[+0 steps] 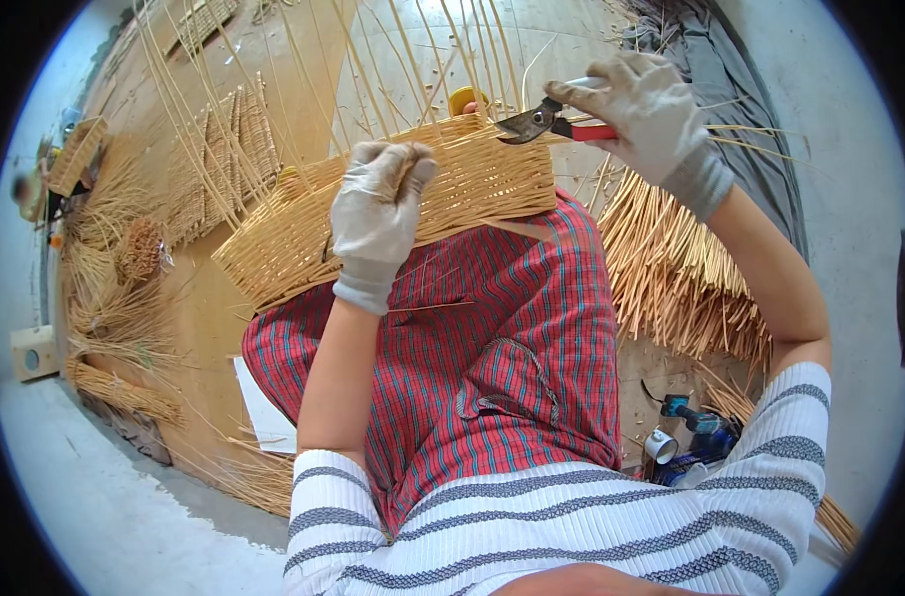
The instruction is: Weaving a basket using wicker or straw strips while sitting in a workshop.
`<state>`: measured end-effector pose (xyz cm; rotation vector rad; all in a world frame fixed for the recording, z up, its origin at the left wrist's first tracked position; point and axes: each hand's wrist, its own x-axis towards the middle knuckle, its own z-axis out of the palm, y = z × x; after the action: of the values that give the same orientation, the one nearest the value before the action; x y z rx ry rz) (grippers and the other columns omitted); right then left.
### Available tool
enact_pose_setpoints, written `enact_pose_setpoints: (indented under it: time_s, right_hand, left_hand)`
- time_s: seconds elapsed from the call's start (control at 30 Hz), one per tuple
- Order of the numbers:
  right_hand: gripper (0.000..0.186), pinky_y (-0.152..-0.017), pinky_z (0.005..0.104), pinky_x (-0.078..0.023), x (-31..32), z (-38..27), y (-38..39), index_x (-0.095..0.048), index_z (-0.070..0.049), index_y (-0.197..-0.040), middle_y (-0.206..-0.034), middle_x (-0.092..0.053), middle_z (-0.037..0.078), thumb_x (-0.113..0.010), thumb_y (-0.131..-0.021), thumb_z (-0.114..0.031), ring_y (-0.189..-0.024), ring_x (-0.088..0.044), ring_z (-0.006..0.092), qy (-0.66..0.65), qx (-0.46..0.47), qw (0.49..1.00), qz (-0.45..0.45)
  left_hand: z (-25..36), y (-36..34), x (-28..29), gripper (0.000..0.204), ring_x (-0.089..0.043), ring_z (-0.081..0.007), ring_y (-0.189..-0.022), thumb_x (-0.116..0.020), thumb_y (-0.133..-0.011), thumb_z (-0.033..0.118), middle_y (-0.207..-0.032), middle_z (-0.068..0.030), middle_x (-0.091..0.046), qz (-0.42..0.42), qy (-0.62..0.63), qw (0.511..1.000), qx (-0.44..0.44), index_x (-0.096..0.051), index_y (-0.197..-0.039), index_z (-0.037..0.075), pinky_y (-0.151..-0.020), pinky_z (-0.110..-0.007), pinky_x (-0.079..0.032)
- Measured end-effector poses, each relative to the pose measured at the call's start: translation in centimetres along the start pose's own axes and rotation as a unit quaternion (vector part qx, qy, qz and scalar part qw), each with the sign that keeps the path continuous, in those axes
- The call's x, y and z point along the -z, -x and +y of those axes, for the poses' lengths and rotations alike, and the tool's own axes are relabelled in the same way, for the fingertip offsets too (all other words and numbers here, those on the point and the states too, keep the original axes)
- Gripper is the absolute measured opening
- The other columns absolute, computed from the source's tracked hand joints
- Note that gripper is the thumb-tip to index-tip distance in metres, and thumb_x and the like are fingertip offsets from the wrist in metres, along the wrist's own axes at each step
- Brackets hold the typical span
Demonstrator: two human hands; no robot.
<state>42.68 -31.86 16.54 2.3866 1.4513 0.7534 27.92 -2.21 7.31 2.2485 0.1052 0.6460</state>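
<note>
For a clean cut, the right hand probably does best keeping the shears low along the rim, clear of the upright canes; it wraps both spread handles. The left hand, curled closed, rests at the near wall of the basket; whether it pinches a strand I cannot tell. The basket sits between and below the hands, against a checked cloth; cut stalks lie below the right hand.

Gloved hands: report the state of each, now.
Left hand: curled closed in front of the wickerwork; whether it grips anything cannot be told.
Right hand: holding the pruning shears.
</note>
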Motion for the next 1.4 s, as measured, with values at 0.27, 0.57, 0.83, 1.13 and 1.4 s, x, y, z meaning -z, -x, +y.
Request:
enact_pose_setpoints:
  time_s: [0.27, 0.57, 0.83, 1.13, 1.4]
  right_hand:
    - [0.051, -0.070, 0.0377, -0.056, -0.2, -0.9, 1.5, -0.072, -0.034, -0.135, -0.092, -0.063, 0.003, -0.081, -0.086, -0.046, -0.082, -0.067, 0.0212, -0.112, -0.011, 0.985, -0.130]
    - [0.059, -0.082, 0.0304, -0.058, 1.3, -7.2, 9.7, -0.071, -0.015, -0.138, -0.097, -0.072, 0.002, -0.090, -0.084, -0.028, -0.087, -0.070, 0.0146, -0.628, -0.270, 0.723, -0.099]
    - [0.031, -0.059, 0.0246, -0.049, 0.1, -15.0, 13.3, -0.068, -0.008, -0.116, -0.087, -0.066, -0.001, -0.080, -0.096, -0.029, -0.066, -0.061, 0.0078, -0.816, -0.466, 0.305, -0.152]
    - [0.047, -0.070, 0.0335, -0.057, 0.7, -13.0, 10.9, -0.061, -0.007, -0.116, -0.087, -0.067, 0.005, -0.061, -0.106, -0.053, -0.072, -0.067, 0.0156, -0.862, -0.458, 0.157, -0.149]
    - [0.058, -0.067, 0.0334, -0.061, -2.1, -8.5, 7.5, -0.062, -0.005, -0.117, -0.086, -0.071, 0.008, -0.057, -0.105, -0.061, -0.072, -0.071, 0.0171, -0.799, -0.458, 0.324, -0.217]
  left_hand:
    - [-0.7, -3.3, -1.8, 0.018, -0.072, -0.0332, -0.091, -0.068, -0.101, 0.030, -0.100, -0.0098, -0.071, -0.042, -0.255, 0.962, 0.090, -0.077, -0.104, 0.015, -0.078, -0.046, -0.055]
    - [0.7, -1.2, -1.5, 0.011, -0.071, -0.0340, -0.090, -0.074, -0.095, 0.022, -0.108, -0.0124, -0.068, -0.071, -0.244, 0.966, 0.045, -0.079, -0.105, 0.019, -0.076, -0.046, -0.056]
    - [0.4, -4.9, -6.1, 0.020, -0.071, -0.0337, -0.096, -0.067, -0.100, 0.034, -0.093, -0.0114, -0.069, -0.054, -0.197, 0.975, 0.084, -0.074, -0.103, 0.015, -0.083, -0.046, -0.056]
    - [2.1, -2.5, -5.7, 0.021, -0.071, -0.0321, -0.092, -0.073, -0.096, 0.020, -0.109, -0.0115, -0.068, -0.038, -0.172, 0.984, -0.011, -0.078, -0.116, 0.019, -0.080, -0.045, -0.056]
    - [3.0, -3.6, -9.7, 0.018, -0.070, -0.0321, -0.089, -0.074, -0.096, 0.029, -0.100, -0.0110, -0.070, -0.080, -0.145, 0.985, 0.056, -0.077, -0.109, 0.017, -0.078, -0.044, -0.055]
